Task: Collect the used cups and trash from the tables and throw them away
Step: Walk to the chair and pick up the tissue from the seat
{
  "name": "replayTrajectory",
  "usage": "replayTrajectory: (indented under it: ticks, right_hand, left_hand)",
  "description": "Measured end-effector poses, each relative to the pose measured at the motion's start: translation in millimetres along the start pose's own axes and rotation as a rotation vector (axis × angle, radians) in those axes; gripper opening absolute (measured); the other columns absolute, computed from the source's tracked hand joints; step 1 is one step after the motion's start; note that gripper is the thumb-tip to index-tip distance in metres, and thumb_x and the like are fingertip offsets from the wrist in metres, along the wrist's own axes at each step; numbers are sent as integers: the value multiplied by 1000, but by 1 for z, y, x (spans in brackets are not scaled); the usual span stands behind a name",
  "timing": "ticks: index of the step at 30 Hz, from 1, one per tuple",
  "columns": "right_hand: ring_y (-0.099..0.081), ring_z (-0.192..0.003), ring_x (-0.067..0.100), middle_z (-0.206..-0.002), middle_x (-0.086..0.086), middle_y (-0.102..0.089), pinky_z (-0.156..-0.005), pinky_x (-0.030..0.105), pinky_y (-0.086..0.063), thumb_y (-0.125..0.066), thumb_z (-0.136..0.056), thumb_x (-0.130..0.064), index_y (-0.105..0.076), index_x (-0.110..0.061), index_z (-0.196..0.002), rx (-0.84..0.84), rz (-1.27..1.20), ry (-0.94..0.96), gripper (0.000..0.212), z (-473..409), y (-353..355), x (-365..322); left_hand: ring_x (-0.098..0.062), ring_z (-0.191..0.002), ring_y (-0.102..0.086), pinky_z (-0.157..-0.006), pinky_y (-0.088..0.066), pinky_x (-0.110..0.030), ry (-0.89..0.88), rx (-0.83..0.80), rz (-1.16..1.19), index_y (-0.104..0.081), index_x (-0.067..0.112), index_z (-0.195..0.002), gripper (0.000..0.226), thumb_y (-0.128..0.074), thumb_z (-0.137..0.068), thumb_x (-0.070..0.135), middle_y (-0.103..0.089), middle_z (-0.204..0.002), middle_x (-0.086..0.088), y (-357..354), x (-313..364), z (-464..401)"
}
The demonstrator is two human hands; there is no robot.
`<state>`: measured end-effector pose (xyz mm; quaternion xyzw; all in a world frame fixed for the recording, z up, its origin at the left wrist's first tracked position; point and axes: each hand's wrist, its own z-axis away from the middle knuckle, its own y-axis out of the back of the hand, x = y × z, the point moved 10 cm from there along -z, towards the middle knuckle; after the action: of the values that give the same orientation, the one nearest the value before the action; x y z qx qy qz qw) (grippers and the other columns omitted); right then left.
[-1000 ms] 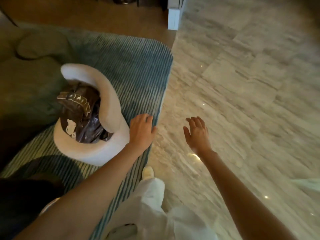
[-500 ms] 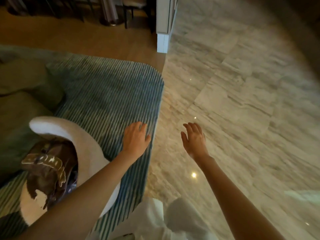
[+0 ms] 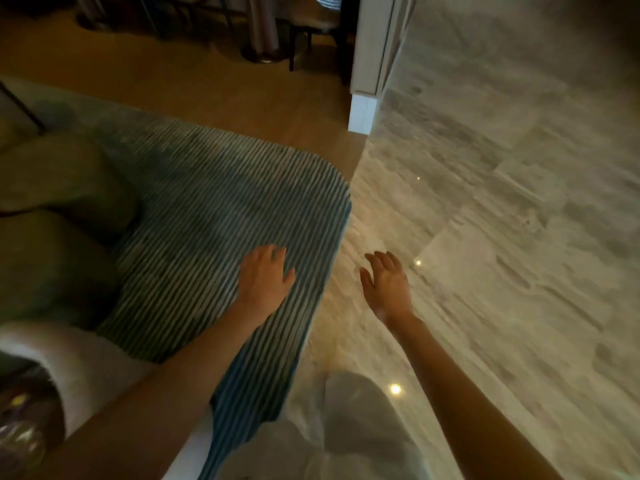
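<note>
Left hand (image 3: 265, 277) over striped rug (image 3: 221, 216) near its right edge, fingers relaxed, spread, holding nothing. Right hand (image 3: 386, 284) over marble floor (image 3: 502, 237), fingers loose, empty. No cup, trash or table in view, so direction and long axis cannot be judged. White curved seat (image 3: 93, 365) with dark bag (image 3: 24, 420) at lower left, nearer left arm.

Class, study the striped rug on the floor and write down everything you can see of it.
The striped rug is blue-green with thin pale lines, ribbed and soft-looking like woven textile. It lies flat, its rounded corner nearest the white pillar base. Its right edge meets the marble floor; wooden floor borders its far side. A green cushioned seat and a white fluffy chair stand on it. The left hand shows over it; contact cannot be told.
</note>
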<state>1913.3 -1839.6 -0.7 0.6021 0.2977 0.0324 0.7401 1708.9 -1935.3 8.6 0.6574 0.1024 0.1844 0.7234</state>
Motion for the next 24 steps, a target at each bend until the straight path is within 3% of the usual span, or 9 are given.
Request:
replayTrajectory:
  ticks: [11, 15, 24]
  right_hand:
    - [-30, -139, 31, -142, 14, -46, -117, 40, -21, -43, -100, -25, -45, -5, -138, -110, 89, 346, 43, -275, 5, -87]
    - [-26, -142, 29, -146, 12, -41, -119, 38, -15, -38, -102, -27, -41, -6, -141, -99, 113, 365, 45, -378, 11, -125]
    - [-34, -136, 30, -143, 16, -45, -118, 37, -18, -40, -101, -24, -43, -3, -139, -50, 65, 402, 44, -575, 33, -182]
  left_hand:
    - [-27, -136, -34, -113, -27, -41, 184, 60, 55, -36, 12, -143, 55, -38, -97, 44, -39, -148, -10, 35, -55, -217]
    - [-27, -132, -38, -109, -30, -41, 224, 101, 65, -40, 10, -140, 54, -40, -96, 42, -44, -143, -10, 61, -102, -315]
    - [-29, -127, -42, -107, -34, -40, 224, 153, 70, -43, 8, -137, 51, -46, -95, 38, -48, -138, -13, 121, -163, -503]
